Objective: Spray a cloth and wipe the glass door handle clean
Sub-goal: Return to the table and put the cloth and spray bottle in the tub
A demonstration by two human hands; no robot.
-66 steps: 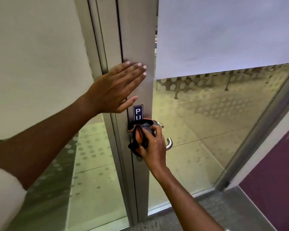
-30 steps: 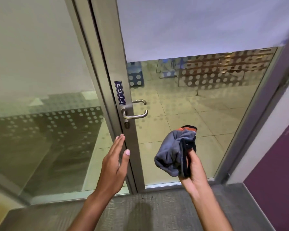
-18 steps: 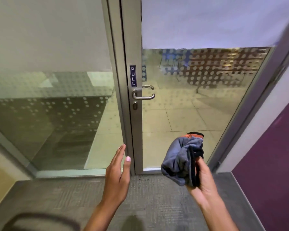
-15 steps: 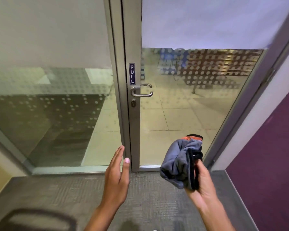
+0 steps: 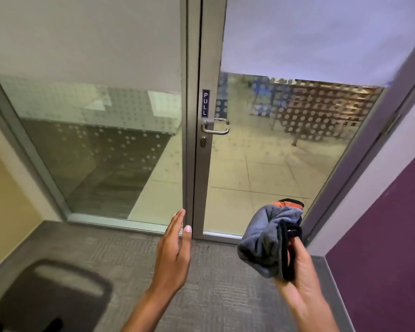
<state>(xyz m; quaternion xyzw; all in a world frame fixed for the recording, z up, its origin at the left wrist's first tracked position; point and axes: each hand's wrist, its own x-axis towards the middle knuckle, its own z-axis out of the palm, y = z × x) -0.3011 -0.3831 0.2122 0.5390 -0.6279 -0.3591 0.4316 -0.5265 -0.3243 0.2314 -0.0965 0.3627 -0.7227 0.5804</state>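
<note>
A metal lever door handle (image 5: 215,129) sits on the grey frame of the glass door (image 5: 273,164), under a dark PULL label (image 5: 205,103). The door is closed. My right hand (image 5: 297,267) is low at the right and grips a bunched grey cloth (image 5: 265,240) with black and orange trim. My left hand (image 5: 174,250) is held out flat, fingers together, empty, well below the handle. Both hands are away from the door. No spray bottle is in view.
A fixed glass panel (image 5: 101,152) with frosted dots stands left of the door. A purple wall (image 5: 381,236) runs along the right. Grey carpet (image 5: 213,283) lies underfoot. A dark chair back (image 5: 48,295) shows at the bottom left.
My right hand came off the handle with the cloth and my left hand left the frame. I have moved back, so the door looks farther and the chair back has come into view.
</note>
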